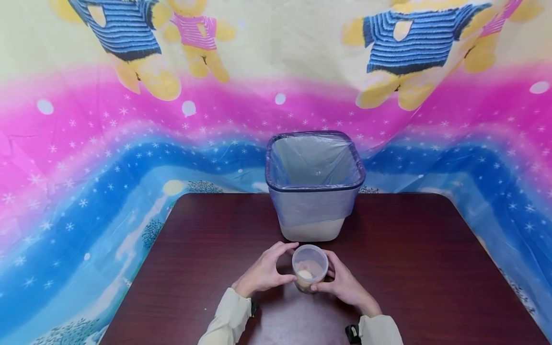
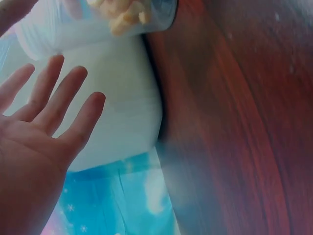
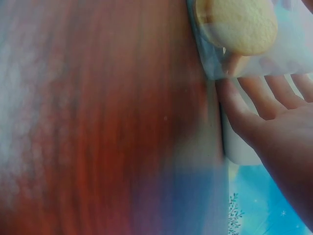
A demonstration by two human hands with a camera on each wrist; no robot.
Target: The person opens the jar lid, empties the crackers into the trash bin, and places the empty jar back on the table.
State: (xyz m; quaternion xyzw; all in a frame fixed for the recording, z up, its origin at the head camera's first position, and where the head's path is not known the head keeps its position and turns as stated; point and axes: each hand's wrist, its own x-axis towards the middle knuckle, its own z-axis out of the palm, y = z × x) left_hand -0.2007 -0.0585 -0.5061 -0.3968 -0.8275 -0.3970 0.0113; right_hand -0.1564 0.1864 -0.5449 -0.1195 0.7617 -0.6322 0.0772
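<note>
A clear plastic tub (image 1: 309,264) with no lid on it is held upright near the front of the table. Inside lie round, pale-yellow biscuits (image 3: 239,24) and, seen in the left wrist view, small broken chunks (image 2: 127,15). My right hand (image 1: 345,282) grips the tub's right side, thumb in front and fingers round the back. On the other side, my left hand (image 1: 268,270) has its fingers spread; its thumb tip comes close to the tub wall, and whether it touches I cannot tell.
Just behind the tub stands a white bin (image 1: 312,229) lined with a translucent bag (image 1: 308,158) under a dark rim. The dark red wooden table (image 1: 215,230) reaches back to a patterned cloth backdrop (image 1: 276,110).
</note>
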